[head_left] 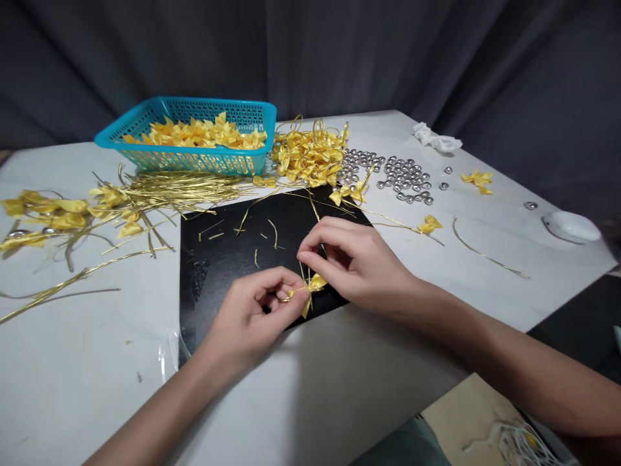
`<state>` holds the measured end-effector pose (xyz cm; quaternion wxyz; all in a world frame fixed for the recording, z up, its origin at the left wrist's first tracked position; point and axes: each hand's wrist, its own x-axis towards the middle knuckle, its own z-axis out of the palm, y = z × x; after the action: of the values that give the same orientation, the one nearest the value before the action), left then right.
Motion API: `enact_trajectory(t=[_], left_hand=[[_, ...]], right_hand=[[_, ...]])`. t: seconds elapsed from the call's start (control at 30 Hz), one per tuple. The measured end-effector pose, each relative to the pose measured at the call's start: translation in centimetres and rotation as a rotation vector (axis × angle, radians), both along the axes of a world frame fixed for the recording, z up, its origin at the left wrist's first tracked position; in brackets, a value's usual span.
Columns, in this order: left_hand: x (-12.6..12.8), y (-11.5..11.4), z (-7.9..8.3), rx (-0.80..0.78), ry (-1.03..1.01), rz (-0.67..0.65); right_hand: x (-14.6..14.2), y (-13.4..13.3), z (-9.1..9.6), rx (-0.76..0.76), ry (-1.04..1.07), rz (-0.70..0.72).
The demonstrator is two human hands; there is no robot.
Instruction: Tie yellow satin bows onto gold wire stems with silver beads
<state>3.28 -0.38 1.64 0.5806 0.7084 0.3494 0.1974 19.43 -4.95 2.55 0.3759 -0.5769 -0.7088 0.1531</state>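
**Head view: Fingertips Meet Over a Yellow Bow**

Two bare hands work close together above the lower edge of a black mat (223,259) on a white-covered table (97,362). The left hand (266,304) pinches a yellow ribbon bow (317,283) between thumb and fingers, the bow's loops showing beyond the fingertips, just below the other hand. The right hand (352,259) has thumb and forefinger pressed together on a thin gold strand (303,270) that runs down to the bow; its other fingers are curled.

Short gold clippings (275,234) lie scattered on the mat. Behind it, a blue perforated basket (194,149) holds a heap of yellow ribbon pieces (198,133), with a sheaf of gold cords (184,189) spread along its front. A tangled pile of yellow bows (310,155) sits just beside the basket, and silver teardrop-shaped beads (407,178) cluster to the right of it.

Farther right on the table are a loose yellow ribbon piece (478,180), a crumpled white tissue (436,138), a curved gold cord (485,255) and, near the table's corner, a small white dish (572,226). More yellow bows (46,213) lie at far left. A dark curtain (315,58) hangs behind the table.
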Motion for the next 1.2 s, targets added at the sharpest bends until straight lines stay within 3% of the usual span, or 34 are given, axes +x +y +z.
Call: enact_trajectory(t=[0.1, 0.27, 0.33, 0.53, 0.6, 0.73, 0.8, 0.9, 1.1, 1.2], left_hand=[[-0.1, 0.1, 0.0, 0.013, -0.014, 0.043], [-0.2, 0.6, -0.1, -0.011, -0.05, 0.157], [-0.2, 0.6, -0.2, -0.021, -0.047, 0.181], [-0.1, 0.5, -0.3, 0.012, -0.072, 0.165], [-0.2, 0.5, -0.4, 0.017, -0.072, 0.153], [-0.3, 0.5, -0.5, 0.004, -0.072, 0.107], [-0.4, 0.6, -0.5, -0.006, -0.083, 0.097], [-0.4, 0.7, -0.4, -0.03, -0.115, 0.114], [-0.3, 0.7, -0.3, -0.064, -0.139, 0.139], [-0.4, 0.7, -0.5, -0.073, -0.161, 0.166]], right_hand=[[-0.2, -0.2, 0.6, -0.043, 0.108, -0.033], [-0.5, -0.7, 2.2, -0.33, 0.548, -0.043], [-0.5, -0.8, 2.5, -0.37, 0.646, -0.033], [-0.5, -0.5, 1.8, -0.23, 0.535, -0.263], [-0.4, -0.3, 1.4, -0.291, 0.459, -0.3], [0.1, 0.0, 1.3, -0.691, 0.527, -0.141], [0.2, 0.0, 1.3, -0.81, 0.625, -0.032], [0.4, 0.1, 1.2, -0.815, 0.717, 0.052], [0.7, 0.1, 0.9, -0.84, 0.691, 0.072], [0.6, 0.0, 1.0, -0.866, 0.776, 0.083]])
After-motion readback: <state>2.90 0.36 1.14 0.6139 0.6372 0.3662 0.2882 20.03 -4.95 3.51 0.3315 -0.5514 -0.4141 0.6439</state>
